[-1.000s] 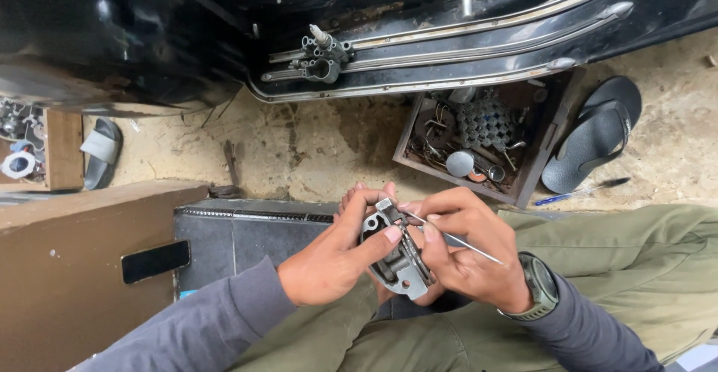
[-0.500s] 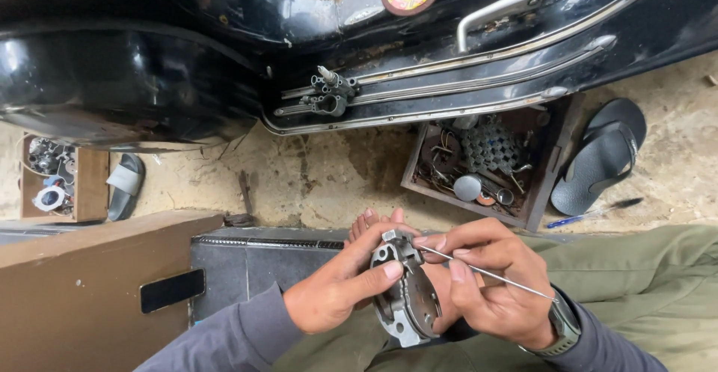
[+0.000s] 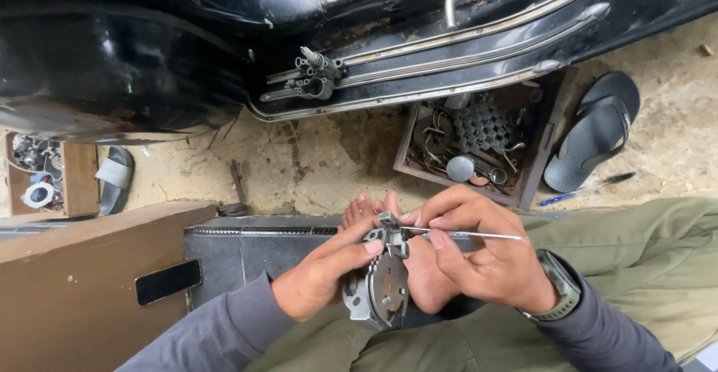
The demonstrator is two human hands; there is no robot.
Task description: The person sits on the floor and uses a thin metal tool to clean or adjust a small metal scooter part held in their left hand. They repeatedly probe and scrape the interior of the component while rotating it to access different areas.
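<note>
With the left hand (image 3: 318, 282) clamped on the round metal part (image 3: 381, 290) and the right hand (image 3: 486, 263) pinching a thin rod (image 3: 464, 233) pointing toward nine o'clock, the rod could probably slip off its lever.

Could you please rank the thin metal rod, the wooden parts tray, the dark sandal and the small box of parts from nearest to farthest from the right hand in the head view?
1. Thin metal rod: pinched in the right hand.
2. Wooden parts tray: on the ground just beyond that hand.
3. Dark sandal: beyond the tray, to the right.
4. Small box of parts: far left edge.
</note>
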